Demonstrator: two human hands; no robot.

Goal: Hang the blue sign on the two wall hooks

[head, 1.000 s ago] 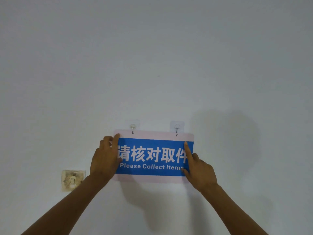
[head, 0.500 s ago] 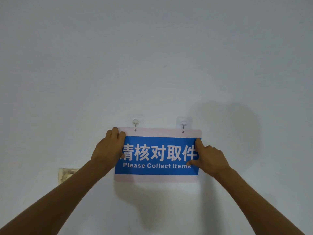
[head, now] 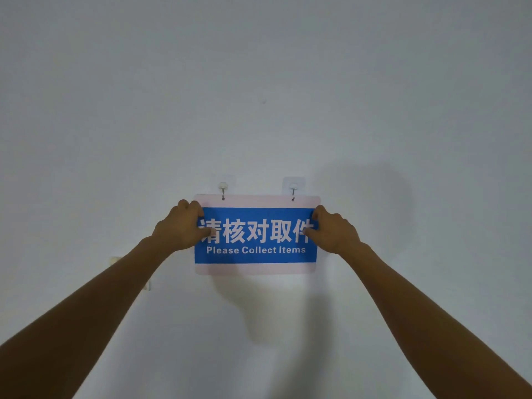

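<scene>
Head view looks at a pale wall (head: 259,82) with both bare arms reaching up to a blue sign (head: 255,256) that lies flat against it. Left hand (head: 181,227) grips the sign's left edge, its thumb pressed onto the blue face over the first white character and its fingers curled around the upper left corner, so it is pinching the sign. Right hand (head: 334,230) does the same on the right edge, thumb on the face beside the last character, fingers wrapped over the edge near the upper right corner. Between the two hands the sign shows a row of white Chinese characters and, below them, the words "Please Collect Items". A pale pink border frames the blue panel, widest along the top and bottom. Just above and inward of the left hand, the left hook (head: 223,187) sits on the wall, its metal stem running down to a small hole in the sign's top border. Above and inward of the right hand, the right hook (head: 293,188) on a clear square pad meets a second hole the same way. Whether the sign's weight rests on the hooks cannot be told. Below the left forearm, a small yellowed plate (head: 115,260) peeks out on the wall. Shadows of the sign and arms fall on the wall below and to the right.
</scene>
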